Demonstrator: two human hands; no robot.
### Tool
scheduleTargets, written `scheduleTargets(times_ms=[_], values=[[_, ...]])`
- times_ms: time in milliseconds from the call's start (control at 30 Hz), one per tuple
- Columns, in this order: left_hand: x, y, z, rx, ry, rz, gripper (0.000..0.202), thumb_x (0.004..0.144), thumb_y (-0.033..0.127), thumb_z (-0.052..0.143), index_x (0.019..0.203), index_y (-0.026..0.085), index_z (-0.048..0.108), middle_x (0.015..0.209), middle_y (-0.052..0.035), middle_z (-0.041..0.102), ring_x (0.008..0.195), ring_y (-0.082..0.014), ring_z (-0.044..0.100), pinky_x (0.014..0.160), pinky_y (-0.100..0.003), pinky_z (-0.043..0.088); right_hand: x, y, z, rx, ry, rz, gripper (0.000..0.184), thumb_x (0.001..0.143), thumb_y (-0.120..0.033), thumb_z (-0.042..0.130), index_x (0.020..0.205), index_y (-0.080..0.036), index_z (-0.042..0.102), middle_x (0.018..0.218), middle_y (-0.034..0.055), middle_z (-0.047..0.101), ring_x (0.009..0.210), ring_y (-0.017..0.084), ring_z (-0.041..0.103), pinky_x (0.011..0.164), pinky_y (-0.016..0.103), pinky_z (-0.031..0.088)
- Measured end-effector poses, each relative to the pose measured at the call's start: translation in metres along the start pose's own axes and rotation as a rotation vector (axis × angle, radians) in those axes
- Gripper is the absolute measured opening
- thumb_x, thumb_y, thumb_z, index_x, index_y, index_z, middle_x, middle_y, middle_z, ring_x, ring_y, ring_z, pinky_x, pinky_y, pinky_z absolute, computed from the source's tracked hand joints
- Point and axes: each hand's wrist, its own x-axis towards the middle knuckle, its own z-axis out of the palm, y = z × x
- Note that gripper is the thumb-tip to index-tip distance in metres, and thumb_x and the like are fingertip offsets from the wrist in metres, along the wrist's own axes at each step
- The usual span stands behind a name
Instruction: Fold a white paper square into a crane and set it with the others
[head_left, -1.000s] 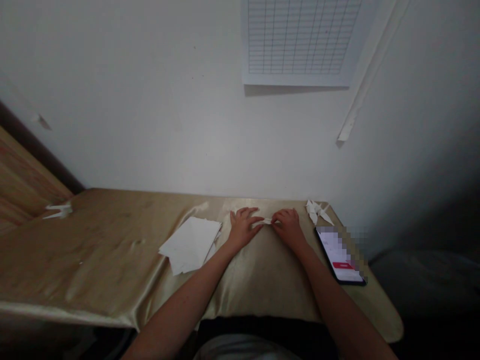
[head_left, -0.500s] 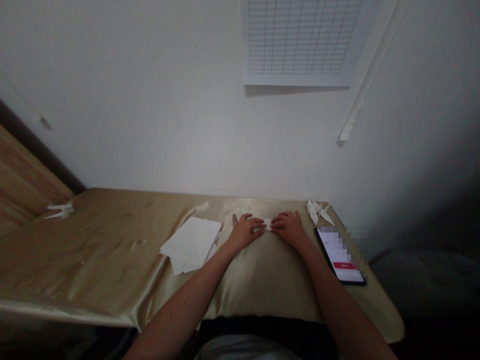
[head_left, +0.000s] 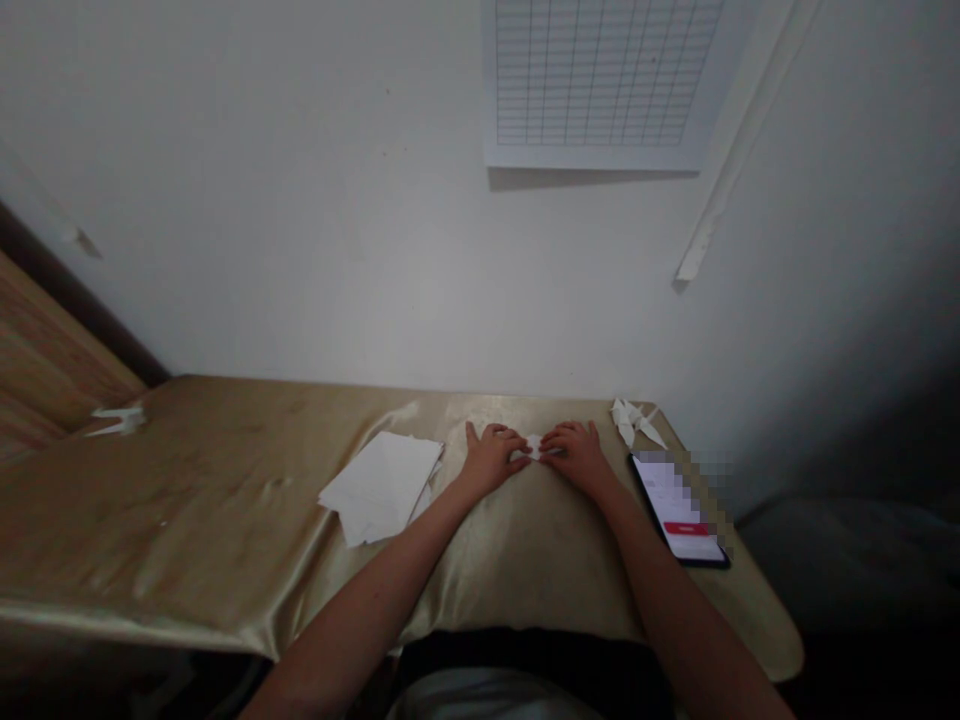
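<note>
A small folded piece of white paper (head_left: 534, 446) lies on the gold satin-covered table (head_left: 225, 500), near its far edge. My left hand (head_left: 491, 457) presses on the paper's left end with curled fingers. My right hand (head_left: 571, 453) pinches the paper's right end, its fingertips meeting those of the left hand. Most of the paper is hidden under the fingers.
A stack of white paper sheets (head_left: 381, 486) lies left of my hands. Folded white paper figures (head_left: 634, 422) sit at the far right, by a phone (head_left: 679, 508) with a lit screen. Another white paper piece (head_left: 116, 418) lies far left. A grid chart (head_left: 600, 80) hangs on the wall.
My hands have drawn closer together over the small paper. The left fingers curled in from a spread pose.
</note>
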Motion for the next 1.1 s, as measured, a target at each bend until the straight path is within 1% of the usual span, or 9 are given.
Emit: scheduleTargets(times_ms=[167,333,500,633,767,833,967,1100], values=[[0.000,0.001,0.001,-0.029,0.009,-0.005,0.020,0.090,0.040,0.070,0.110,0.040,0.073,0.122,0.0006,0.071,0.129,-0.0294,0.048,0.112,-0.078,-0.007,0.000,0.002,0.001,-0.007,-0.008,-0.024,0.013,0.087,-0.031,0.067,0.091,-0.033,0.079,0.111,0.0009,0.076,0.121,0.027,0.056,0.116,0.071,0.006],[0.002,0.002,0.002,-0.040,0.008,-0.042,0.016,0.091,0.041,0.069,0.106,0.038,0.074,0.119,0.0004,0.072,0.128,-0.0277,0.048,0.115,-0.075,-0.004,0.001,0.004,0.001,-0.019,-0.003,-0.042,0.014,0.089,-0.033,0.065,0.091,-0.033,0.078,0.109,0.0019,0.076,0.122,0.028,0.054,0.115,0.072,0.004],[0.004,0.002,0.001,-0.074,0.015,-0.070,0.011,0.091,0.039,0.069,0.099,0.034,0.075,0.115,0.0009,0.074,0.125,-0.0269,0.050,0.114,-0.076,0.000,0.002,0.002,0.002,-0.020,-0.004,-0.012,0.017,0.092,-0.033,0.060,0.094,-0.029,0.076,0.111,0.0043,0.074,0.118,0.027,0.055,0.114,0.072,0.005],[0.005,0.003,0.001,-0.098,0.033,-0.095,0.010,0.092,0.038,0.068,0.096,0.033,0.075,0.113,0.0008,0.074,0.123,-0.0281,0.051,0.112,-0.079,0.003,0.003,0.001,0.007,-0.030,0.016,0.048,0.015,0.092,-0.033,0.060,0.092,-0.026,0.074,0.111,0.0050,0.072,0.117,0.027,0.054,0.114,0.068,0.011],[0.007,0.005,0.003,-0.097,0.051,-0.131,0.011,0.091,0.038,0.068,0.097,0.032,0.075,0.114,-0.0005,0.074,0.123,-0.0287,0.052,0.113,-0.078,0.003,0.005,0.002,0.013,-0.068,0.066,0.106,0.015,0.089,-0.036,0.066,0.085,-0.024,0.074,0.113,0.0060,0.071,0.119,0.028,0.050,0.110,0.056,0.025],[0.008,0.006,0.004,-0.096,0.054,-0.149,0.011,0.091,0.038,0.068,0.096,0.032,0.075,0.114,-0.0006,0.074,0.124,-0.0291,0.052,0.114,-0.077,0.003,0.005,0.004,0.017,-0.082,0.081,0.127,0.015,0.089,-0.036,0.067,0.084,-0.024,0.074,0.112,0.0062,0.070,0.117,0.028,0.049,0.106,0.051,0.029],[0.009,0.006,0.005,-0.106,0.058,-0.177,0.010,0.090,0.037,0.069,0.095,0.033,0.075,0.115,-0.0004,0.075,0.124,-0.0304,0.051,0.113,-0.078,0.004,0.005,0.005,0.022,-0.104,0.124,0.151,0.015,0.088,-0.037,0.068,0.084,-0.025,0.074,0.112,0.0067,0.068,0.114,0.028,0.049,0.103,0.049,0.030],[0.009,0.006,0.005,-0.115,0.075,-0.173,0.009,0.089,0.036,0.070,0.096,0.035,0.075,0.114,0.0004,0.074,0.125,-0.0315,0.051,0.112,-0.079,0.004,0.005,0.004,0.022,-0.102,0.126,0.178,0.013,0.085,-0.037,0.071,0.083,-0.025,0.075,0.110,0.0069,0.068,0.114,0.029,0.050,0.102,0.047,0.031]])
